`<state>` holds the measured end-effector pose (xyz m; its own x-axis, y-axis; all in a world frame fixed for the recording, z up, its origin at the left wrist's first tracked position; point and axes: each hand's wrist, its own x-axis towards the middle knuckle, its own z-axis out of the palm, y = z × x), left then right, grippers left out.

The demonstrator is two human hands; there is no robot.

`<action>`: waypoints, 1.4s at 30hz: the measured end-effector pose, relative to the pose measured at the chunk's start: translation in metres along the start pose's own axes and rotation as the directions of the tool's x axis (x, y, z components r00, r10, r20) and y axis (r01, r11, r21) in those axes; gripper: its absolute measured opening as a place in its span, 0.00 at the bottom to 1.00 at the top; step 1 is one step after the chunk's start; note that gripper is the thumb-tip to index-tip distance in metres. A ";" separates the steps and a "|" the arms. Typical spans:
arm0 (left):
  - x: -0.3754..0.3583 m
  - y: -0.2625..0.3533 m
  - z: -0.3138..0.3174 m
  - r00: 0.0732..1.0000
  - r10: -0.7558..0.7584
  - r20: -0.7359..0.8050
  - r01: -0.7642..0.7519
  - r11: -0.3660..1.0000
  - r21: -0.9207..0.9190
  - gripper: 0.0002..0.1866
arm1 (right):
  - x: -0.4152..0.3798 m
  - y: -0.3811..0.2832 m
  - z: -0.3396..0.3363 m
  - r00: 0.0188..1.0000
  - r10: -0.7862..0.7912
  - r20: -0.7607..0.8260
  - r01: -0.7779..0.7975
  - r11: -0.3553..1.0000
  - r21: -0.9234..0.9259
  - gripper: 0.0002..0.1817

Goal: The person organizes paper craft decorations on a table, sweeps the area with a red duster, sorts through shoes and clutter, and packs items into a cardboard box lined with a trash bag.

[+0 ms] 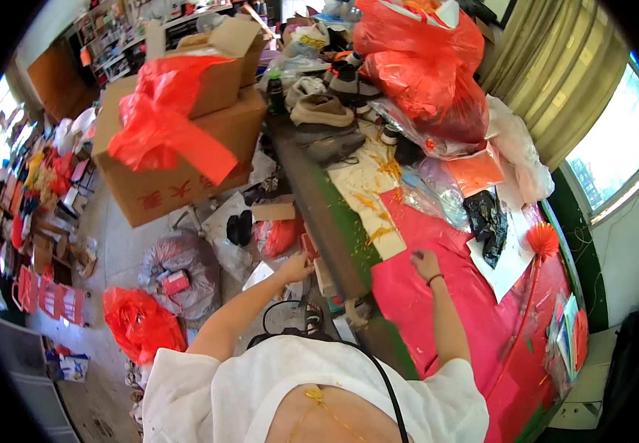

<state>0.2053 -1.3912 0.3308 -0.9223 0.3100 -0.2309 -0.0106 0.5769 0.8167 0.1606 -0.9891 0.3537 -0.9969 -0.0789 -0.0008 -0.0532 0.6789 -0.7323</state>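
My left hand (297, 267) is off the table's left side, low beside a tan cardboard box (324, 277) and a small red box (308, 245). Its fingers are closed, and what they hold, if anything, is too small to make out. Over the pink-red sheet (445, 295) on the table is my right hand (427, 264), with a dark band at the wrist. Its fingers are loosely bent and apart, with nothing visible in them. Beside it, a cream sheet (367, 203) carries scattered orange-yellow shreds (380, 233).
Shoes (322, 111) and a large red plastic bag (426, 66) crowd the table's far end. A red flower on a stem (541, 241) lies at right, near a black plastic bag (487, 225). Left stand cardboard boxes (179, 181); bags (142, 321) lie on the floor.
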 end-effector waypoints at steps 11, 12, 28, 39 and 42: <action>0.174 0.028 -0.013 0.973 0.192 -0.127 -0.045 0.699 0.714 0.28 | 0.371 -0.032 -0.128 0.884 -0.041 -0.465 0.138 0.975 0.175 0.20; 0.180 0.027 -0.017 0.969 0.225 -0.100 -0.077 0.664 0.743 0.27 | 0.396 -0.048 -0.137 0.882 -0.062 -0.468 0.159 0.972 0.171 0.20; 0.231 0.014 -0.039 0.931 0.321 -0.175 -0.130 0.737 0.663 0.13 | 0.650 -0.277 -0.212 0.596 -0.694 -0.405 0.068 0.546 -0.835 0.39; 0.233 0.017 -0.043 0.934 0.320 -0.162 -0.152 0.763 0.628 0.12 | 0.654 -0.238 -0.185 0.731 -0.665 -0.151 0.148 0.371 -0.917 0.11; 0.234 0.015 -0.042 0.937 0.314 -0.153 -0.151 0.759 0.634 0.12 | 0.626 -0.226 -0.184 0.679 -0.733 -0.052 0.237 0.285 -0.929 0.10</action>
<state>-0.0270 -1.3418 0.3113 -0.9265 0.3562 0.1211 0.3762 0.8698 0.3194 -0.4618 -1.0582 0.6441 -0.6404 -0.5133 0.5713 -0.3056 0.8528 0.4236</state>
